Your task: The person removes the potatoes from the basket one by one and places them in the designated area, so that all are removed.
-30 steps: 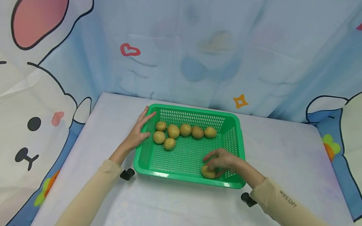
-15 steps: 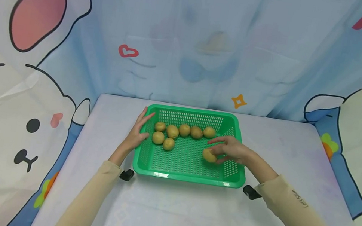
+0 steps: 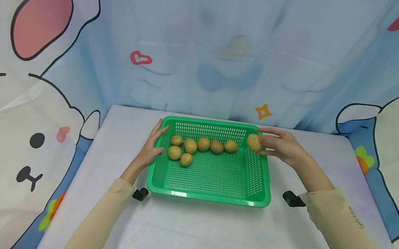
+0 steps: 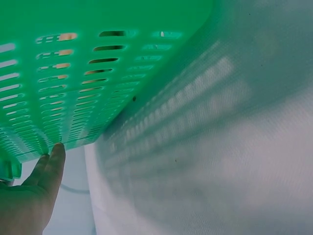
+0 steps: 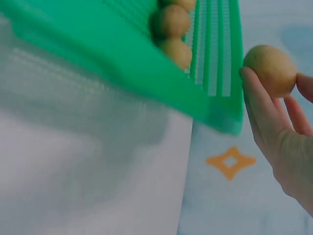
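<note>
Lifted from the basket's near-right floor, one potato now hangs over the far-right corner.

Right hand (image 3: 281,148) pinches the potato (image 3: 254,142) between thumb and fingertips; a second ago that hand was low inside the green basket (image 3: 209,194), at about 5 o'clock on its floor, and it has since swung up and away to roughly 1 o'clock, level with the rim. In the right wrist view the potato (image 5: 270,70) sits clear of the basket's edge (image 5: 215,115), touching nothing but fingers. Left hand (image 3: 151,148) has not shifted: its fingers lie straight against the outer left wall, at 9 o'clock, holding nothing. Seven potatoes (image 3: 203,143) lie in the far half, five in a row, two just nearer. As I judge it, this one is being taken out.
</note>
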The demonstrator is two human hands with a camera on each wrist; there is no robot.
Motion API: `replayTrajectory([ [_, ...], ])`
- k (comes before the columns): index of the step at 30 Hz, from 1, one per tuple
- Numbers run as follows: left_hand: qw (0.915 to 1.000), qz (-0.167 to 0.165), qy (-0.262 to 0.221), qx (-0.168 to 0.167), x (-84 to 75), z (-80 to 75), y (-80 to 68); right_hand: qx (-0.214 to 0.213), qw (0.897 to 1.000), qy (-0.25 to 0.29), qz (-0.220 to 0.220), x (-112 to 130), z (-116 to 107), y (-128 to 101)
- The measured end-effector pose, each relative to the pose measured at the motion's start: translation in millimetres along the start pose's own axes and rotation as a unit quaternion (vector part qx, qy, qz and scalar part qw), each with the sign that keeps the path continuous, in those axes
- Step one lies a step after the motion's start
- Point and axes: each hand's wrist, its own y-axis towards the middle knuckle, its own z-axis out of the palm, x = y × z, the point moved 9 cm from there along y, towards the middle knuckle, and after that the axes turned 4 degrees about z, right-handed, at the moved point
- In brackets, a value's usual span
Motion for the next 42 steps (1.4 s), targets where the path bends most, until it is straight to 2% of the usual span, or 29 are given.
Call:
replayTrajectory([
  [3,1.0,-0.001,-0.001,-0.003,1.0,-0.6,-0.4,-0.037,0.999,0.032,0.006,-3,-21,0],
  [7,1.0,-0.001,-0.001,-0.004,1.6,-1.3,-0.9,-0.084,0.992,0.084,0.036,-19,-45,1],
  [17,1.0,0.008,0.003,0.002,0.7,-0.2,0.3,-0.145,0.967,0.189,0.093,-73,-78,4],
  [23,1.0,0.007,0.004,0.003,2.3,0.7,0.4,-0.212,0.96,0.147,0.111,-114,-92,9],
  [28,1.0,0.007,0.001,0.003,3.3,1.0,0.6,-0.248,0.953,0.12,0.123,-129,-99,13],
  [36,1.0,0.007,0.003,0.0,2.7,-0.1,0.7,-0.272,0.956,0.025,0.112,-119,-96,16],
  [39,1.0,0.009,0.004,0.001,2.4,-0.2,0.7,-0.272,0.956,-0.01,0.105,-108,-93,11],
  [42,0.9999,0.011,0.005,0.0,2.4,-0.9,1.1,-0.267,0.96,-0.02,0.088,-91,-89,7],
])
